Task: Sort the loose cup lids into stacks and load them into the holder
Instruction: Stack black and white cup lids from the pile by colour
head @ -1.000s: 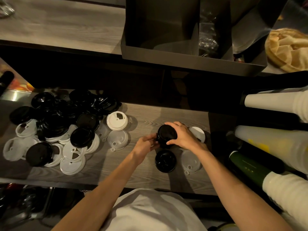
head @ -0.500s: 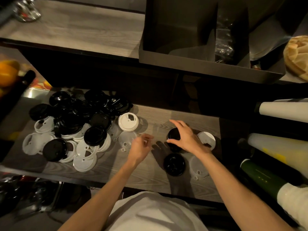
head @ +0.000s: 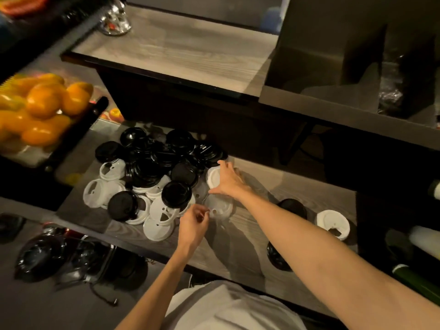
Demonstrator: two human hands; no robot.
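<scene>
The right hand [head: 228,179] is spread over a white lid [head: 213,175] at the edge of the pile, fingers curling round its rim. The left hand [head: 193,224] pinches the tab of a clear lid [head: 220,207]. Most of the job is left: the big pile of lids [head: 152,172] is not sorted. Only small stacks stand to the right, black [head: 294,207] and white [head: 333,223]. The dark holder [head: 345,75] on the upper shelf looks unfilled. The worktop [head: 250,234] is grey wood. The room is dim, with oranges [head: 42,103] at the left.

black and white lids [head: 152,177] heaped, shelf's left
</scene>
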